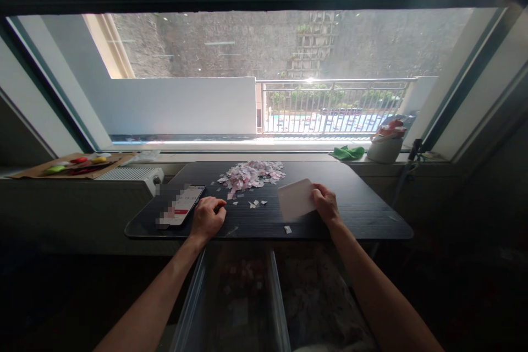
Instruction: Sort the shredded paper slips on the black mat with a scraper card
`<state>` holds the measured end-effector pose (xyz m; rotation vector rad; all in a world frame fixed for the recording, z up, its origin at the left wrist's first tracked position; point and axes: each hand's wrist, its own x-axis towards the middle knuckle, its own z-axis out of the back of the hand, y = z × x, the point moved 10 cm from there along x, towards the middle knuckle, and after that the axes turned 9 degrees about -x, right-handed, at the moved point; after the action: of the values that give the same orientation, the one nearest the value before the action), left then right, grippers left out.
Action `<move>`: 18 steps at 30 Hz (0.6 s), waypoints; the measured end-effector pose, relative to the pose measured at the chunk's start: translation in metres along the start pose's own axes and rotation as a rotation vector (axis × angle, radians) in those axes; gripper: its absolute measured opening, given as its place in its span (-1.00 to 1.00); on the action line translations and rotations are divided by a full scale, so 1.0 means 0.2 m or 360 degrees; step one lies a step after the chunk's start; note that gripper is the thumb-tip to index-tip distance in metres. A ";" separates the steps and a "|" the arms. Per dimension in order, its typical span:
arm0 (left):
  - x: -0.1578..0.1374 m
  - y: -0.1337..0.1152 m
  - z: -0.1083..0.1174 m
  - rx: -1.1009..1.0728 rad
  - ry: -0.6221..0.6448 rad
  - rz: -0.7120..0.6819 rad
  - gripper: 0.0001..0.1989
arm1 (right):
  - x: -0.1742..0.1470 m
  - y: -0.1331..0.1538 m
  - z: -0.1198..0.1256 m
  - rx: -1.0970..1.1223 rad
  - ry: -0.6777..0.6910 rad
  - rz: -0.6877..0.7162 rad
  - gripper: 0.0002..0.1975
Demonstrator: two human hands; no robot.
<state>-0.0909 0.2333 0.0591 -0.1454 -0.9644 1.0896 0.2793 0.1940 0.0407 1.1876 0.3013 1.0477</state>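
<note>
My right hand (327, 203) grips a flat white card with rounded corners (296, 199) by its right edge, tilted above the dark table (363, 214). My left hand (208, 216) rests on the table at the left with its fingers curled in; whatever may be inside them is hidden. Close beside it lies a phone (185, 206) with its screen lit. A heap of small torn paper scraps (251, 176) sits at the table's far middle. Several loose scraps (256, 204) are scattered in front of it, and one scrap (287, 229) lies near the front edge.
Below the table's front edge stands a clear plastic bin (275, 297) with scraps inside. A green cloth (348, 153) and a pale filled container (385, 146) stand on the windowsill. At the left are a radiator (134, 175) and a brown board (28, 171) with colourful items.
</note>
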 end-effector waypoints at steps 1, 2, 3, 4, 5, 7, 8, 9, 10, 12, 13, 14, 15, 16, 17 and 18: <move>0.00 0.00 0.00 0.0001 0.0000 0.0000 -0.79 | 0.00 0.00 -0.01 -0.0015 0.0020 0.0006 -0.59; 0.00 0.00 0.00 0.0003 0.0001 0.0002 -0.79 | 0.00 0.00 -0.01 -0.0032 0.0042 0.0016 -0.60; 0.00 0.00 0.00 0.0005 0.0000 0.0005 -0.79 | 0.00 0.01 -0.02 -0.0049 0.0058 0.0026 -0.61; 0.00 0.00 0.00 0.0006 0.0000 0.0007 -0.79 | 0.00 0.01 -0.02 -0.0060 0.0068 0.0035 -0.61; 0.00 -0.01 0.00 0.0005 0.0001 0.0009 -0.79 | -0.01 0.01 -0.02 -0.0062 0.0072 0.0038 -0.62; 0.00 -0.01 0.00 0.0003 0.0002 0.0009 -0.78 | -0.01 0.02 -0.02 -0.0043 0.0077 0.0039 -0.62; 0.00 -0.01 0.00 0.0003 -0.0001 0.0010 -0.78 | -0.01 0.02 -0.02 -0.0028 0.0083 0.0041 -0.62; 0.00 0.00 0.00 0.0002 -0.0005 0.0011 -0.79 | -0.01 0.02 -0.02 -0.0010 0.0085 0.0044 -0.62; 0.00 0.00 0.00 0.0002 -0.0010 0.0011 -0.79 | -0.01 0.03 -0.02 0.0006 0.0085 0.0048 -0.62; 0.00 0.00 0.00 0.0000 -0.0021 0.0007 -0.80 | -0.02 0.04 -0.02 0.0029 0.0085 0.0054 -0.63; 0.00 0.01 0.00 -0.0002 -0.0023 0.0004 -0.80 | -0.02 0.04 -0.02 0.0036 0.0084 0.0058 -0.63; 0.00 0.01 0.00 -0.0005 -0.0022 0.0001 -0.80 | -0.02 0.05 -0.02 0.0043 0.0086 0.0063 -0.64; 0.00 0.01 0.00 -0.0008 -0.0021 0.0000 -0.80 | -0.02 0.06 -0.03 0.0049 0.0093 0.0068 -0.64; 0.00 0.00 0.00 -0.0010 -0.0020 0.0000 -0.80 | -0.03 0.06 -0.03 0.0054 0.0107 0.0073 -0.64; 0.00 0.00 0.00 -0.0012 -0.0021 0.0001 -0.80 | -0.03 0.06 -0.03 0.0059 0.0121 0.0073 -0.64; 0.00 0.00 0.00 -0.0013 -0.0020 0.0002 -0.80 | -0.03 0.06 -0.03 0.0064 0.0131 0.0069 -0.64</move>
<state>-0.0910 0.2335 0.0593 -0.1460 -0.9800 1.0888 0.2652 0.1931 0.0468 1.1930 0.3637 1.1348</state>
